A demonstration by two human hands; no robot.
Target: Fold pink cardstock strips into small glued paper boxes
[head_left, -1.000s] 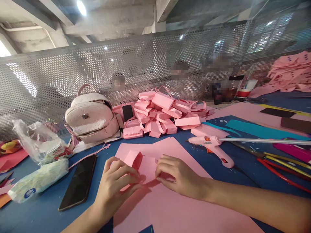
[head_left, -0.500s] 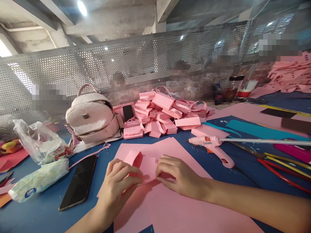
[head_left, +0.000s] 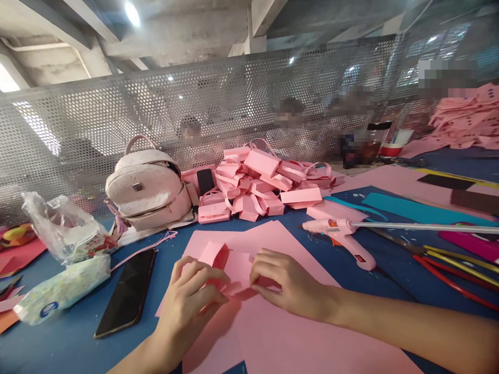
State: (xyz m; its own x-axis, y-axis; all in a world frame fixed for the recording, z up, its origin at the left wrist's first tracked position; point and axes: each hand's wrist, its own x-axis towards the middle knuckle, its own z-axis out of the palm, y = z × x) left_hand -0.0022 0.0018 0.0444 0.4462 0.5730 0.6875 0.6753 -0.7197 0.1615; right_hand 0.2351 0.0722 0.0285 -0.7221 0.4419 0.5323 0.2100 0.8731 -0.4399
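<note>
Between my hands is a partly folded pink paper box (head_left: 237, 267), with a raised boxy part on its left and a flatter panel toward the right. My left hand (head_left: 193, 291) curls its fingers round the near left side of it, the fingertips partly out of sight. At the right edge, my right hand (head_left: 286, 283) pinches the panel between thumb and bent fingers. Large pink paper sheets (head_left: 304, 337) lie beneath both hands. Just beyond my right hand rests a pink hot glue gun (head_left: 343, 234) with a long glue stick in its back.
A heap of pink paper boxes (head_left: 257, 182) stands at the back beside a pale backpack (head_left: 146, 187). Left of me lie a phone (head_left: 127, 293), a tissue pack (head_left: 64, 288) and a plastic bag (head_left: 58, 223). Scissors (head_left: 424, 250) and a blue strip (head_left: 413, 208) are at right. Perforated metal screen (head_left: 234, 88) behind.
My left fingers have lifted and loosened slightly at the near side of the paper box. My right hand and the box stay in place.
</note>
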